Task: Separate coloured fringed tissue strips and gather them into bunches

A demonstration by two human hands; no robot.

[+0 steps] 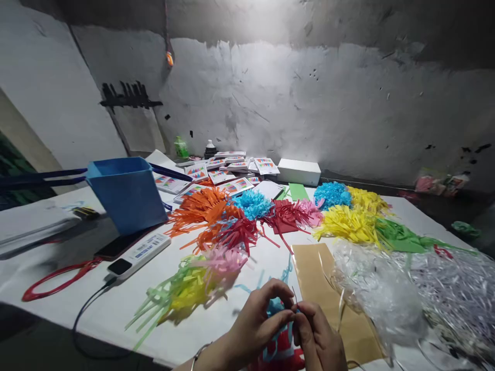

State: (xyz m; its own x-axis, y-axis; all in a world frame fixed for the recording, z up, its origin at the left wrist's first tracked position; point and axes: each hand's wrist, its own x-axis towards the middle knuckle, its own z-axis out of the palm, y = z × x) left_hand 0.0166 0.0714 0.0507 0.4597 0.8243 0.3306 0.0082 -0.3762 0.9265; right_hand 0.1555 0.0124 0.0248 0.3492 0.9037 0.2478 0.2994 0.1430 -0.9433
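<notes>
My left hand (260, 322) and my right hand (317, 337) meet at the table's near edge. Both pinch a small bundle of blue and red fringed paper (279, 344), with a thin wire or pin sticking up between the fingertips. A bangle shows on my left wrist. Just past the hands lie a brown paper sheet (315, 270) and a green, yellow and pink fringed bundle (193, 288).
Fringed paper heaps in orange (201, 206), red, blue and yellow (350, 222) cover the white table (116, 304). Clear plastic shreds (386, 293) lie right. A blue box (127, 193), a power bank with cable (137, 255), red scissors and stacked booklets (228, 170) sit left and back.
</notes>
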